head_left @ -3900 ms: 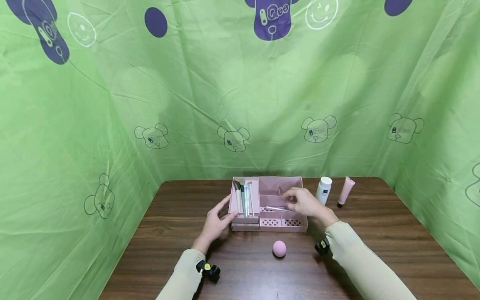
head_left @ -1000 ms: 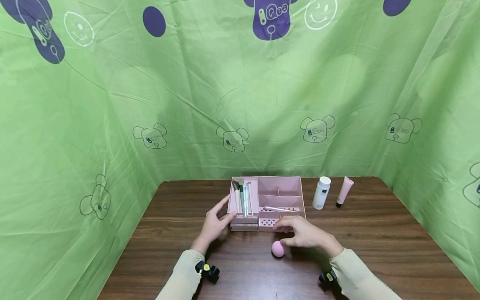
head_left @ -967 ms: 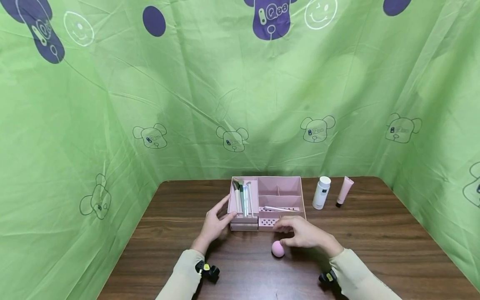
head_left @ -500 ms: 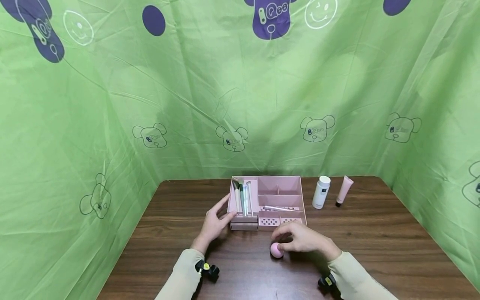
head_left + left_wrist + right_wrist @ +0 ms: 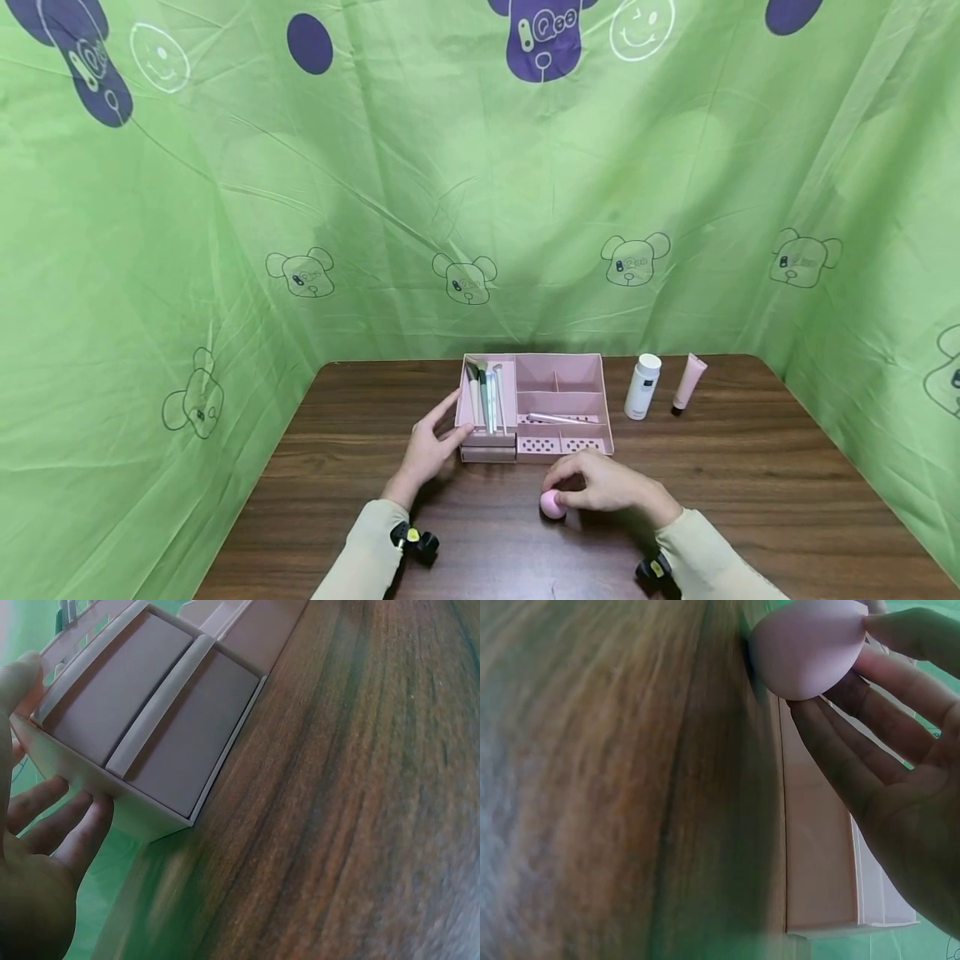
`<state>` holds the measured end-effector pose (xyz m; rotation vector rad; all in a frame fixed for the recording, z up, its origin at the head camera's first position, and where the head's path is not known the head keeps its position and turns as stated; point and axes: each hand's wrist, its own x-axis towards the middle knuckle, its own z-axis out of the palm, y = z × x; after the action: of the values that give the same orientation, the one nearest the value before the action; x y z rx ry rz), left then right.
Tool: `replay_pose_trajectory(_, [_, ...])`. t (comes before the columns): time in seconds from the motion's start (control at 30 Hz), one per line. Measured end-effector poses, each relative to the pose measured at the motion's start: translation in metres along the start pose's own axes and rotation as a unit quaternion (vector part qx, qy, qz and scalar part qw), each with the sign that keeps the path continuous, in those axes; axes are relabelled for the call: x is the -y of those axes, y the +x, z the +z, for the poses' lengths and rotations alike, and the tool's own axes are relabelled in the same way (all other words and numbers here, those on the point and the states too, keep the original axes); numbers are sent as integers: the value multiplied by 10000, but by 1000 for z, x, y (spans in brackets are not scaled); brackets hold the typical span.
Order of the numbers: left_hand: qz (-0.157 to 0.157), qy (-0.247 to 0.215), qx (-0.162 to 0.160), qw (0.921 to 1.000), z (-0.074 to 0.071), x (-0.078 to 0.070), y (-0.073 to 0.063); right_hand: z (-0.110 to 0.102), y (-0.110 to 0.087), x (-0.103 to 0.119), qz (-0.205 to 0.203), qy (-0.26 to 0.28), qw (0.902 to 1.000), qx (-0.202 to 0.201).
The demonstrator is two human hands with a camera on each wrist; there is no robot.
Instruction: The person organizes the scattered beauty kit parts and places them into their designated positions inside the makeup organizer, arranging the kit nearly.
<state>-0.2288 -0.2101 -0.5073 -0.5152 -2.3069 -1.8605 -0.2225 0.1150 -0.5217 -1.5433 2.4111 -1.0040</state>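
My right hand [image 5: 603,483] pinches a pink makeup sponge [image 5: 552,504] just in front of the organizer. In the right wrist view, the rounded sponge [image 5: 806,649] sits between thumb and fingertips, close over the wood. My left hand [image 5: 426,454] holds the left front corner of the pink makeup organizer [image 5: 489,439]. The left wrist view has the thumb [image 5: 22,679] on the upper front edge and the fingers [image 5: 82,825] against the side wall, beside two closed drawers [image 5: 180,724]. Several makeup brushes [image 5: 483,400] lie in its left tray. A slim silvery-pink stick [image 5: 555,417] lies in the middle right compartment.
Right of the organizer stands a white bottle [image 5: 642,387] with a white cap. Beyond it is a pink tube [image 5: 688,385] on a black cap. Green curtain [image 5: 480,208] surrounds the back and sides of the wooden table [image 5: 375,400].
My right hand has left the slim stick in the middle compartment, come forward to the sponge and taken it between thumb and fingers. The left hand has stayed at the organizer's corner.
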Motion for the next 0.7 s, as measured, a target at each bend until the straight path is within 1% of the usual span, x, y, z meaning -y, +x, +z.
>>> replay_pose_trajectory(0.13, [9, 20, 6, 10000, 0, 1, 0, 2, -1, -1, -40, 5, 10000, 40])
replay_pose_trajectory(0.33, [10, -40, 27, 10000, -1, 0, 0, 4, 0, -2, -72, -192, 9998, -20])
replay_pose_trajectory(0.5, [40, -1, 40, 10000, -1, -1, 0, 3, 1, -1, 35, -26, 10000, -14])
replay_pose_trajectory(0.7, [-16, 50, 16, 10000, 0, -1, -1, 1, 3, 1, 191, 85, 9998, -44])
